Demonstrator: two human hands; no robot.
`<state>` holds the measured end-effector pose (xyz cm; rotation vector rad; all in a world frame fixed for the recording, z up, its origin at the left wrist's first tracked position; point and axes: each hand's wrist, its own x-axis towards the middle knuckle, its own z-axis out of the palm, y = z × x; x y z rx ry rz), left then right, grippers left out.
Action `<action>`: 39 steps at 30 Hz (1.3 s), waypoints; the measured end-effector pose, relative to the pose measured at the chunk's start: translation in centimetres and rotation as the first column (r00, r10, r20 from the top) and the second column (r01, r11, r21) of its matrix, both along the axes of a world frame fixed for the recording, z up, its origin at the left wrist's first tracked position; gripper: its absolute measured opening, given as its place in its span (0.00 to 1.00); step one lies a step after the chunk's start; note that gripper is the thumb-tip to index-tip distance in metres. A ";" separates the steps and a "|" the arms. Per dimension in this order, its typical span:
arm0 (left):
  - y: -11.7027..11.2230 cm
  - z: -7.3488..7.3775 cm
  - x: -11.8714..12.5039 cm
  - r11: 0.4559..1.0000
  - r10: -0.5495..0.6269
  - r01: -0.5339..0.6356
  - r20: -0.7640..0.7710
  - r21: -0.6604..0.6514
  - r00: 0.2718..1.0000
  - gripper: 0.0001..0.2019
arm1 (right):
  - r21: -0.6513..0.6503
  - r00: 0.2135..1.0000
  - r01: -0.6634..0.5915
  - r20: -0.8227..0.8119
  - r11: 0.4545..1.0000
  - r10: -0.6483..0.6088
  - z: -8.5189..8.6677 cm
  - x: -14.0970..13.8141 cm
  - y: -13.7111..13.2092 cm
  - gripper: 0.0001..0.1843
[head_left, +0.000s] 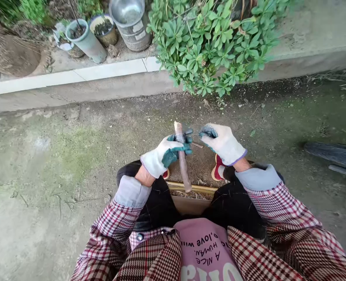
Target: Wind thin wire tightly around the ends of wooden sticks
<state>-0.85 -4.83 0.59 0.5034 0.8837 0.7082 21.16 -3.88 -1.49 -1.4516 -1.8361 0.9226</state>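
My left hand [163,154], in a white glove with a dark green palm, is closed around a brown wooden stick [184,171]. The stick is tilted, its pale end away from me. Near that end, a grey wire-like winding [179,137] goes around it. To the right, apart from the stick, my right hand [224,142] wears a matching glove with its fingers curled together. What those fingers pinch, if anything, is too small to make out. A short thin twig-like piece [197,145] shows between the hands; I cannot tell whether it lies on the ground.
Between my knees stands a box [192,203] with dry bits inside. A low ledge [111,71] ahead bears a metal bucket [134,41], plant pots [88,43] and a leafy bush [211,50] overhanging its edge. A dark tyre [334,152] is at the right, on bare ground.
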 end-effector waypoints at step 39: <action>-16.8 -2.8 -4.6 0.940 0.033 0.120 -0.436 0.319 0.899 0.21 | 0.002 0.853 -0.457 0.285 0.890 0.437 3.6 -2.6 -17.3 0.10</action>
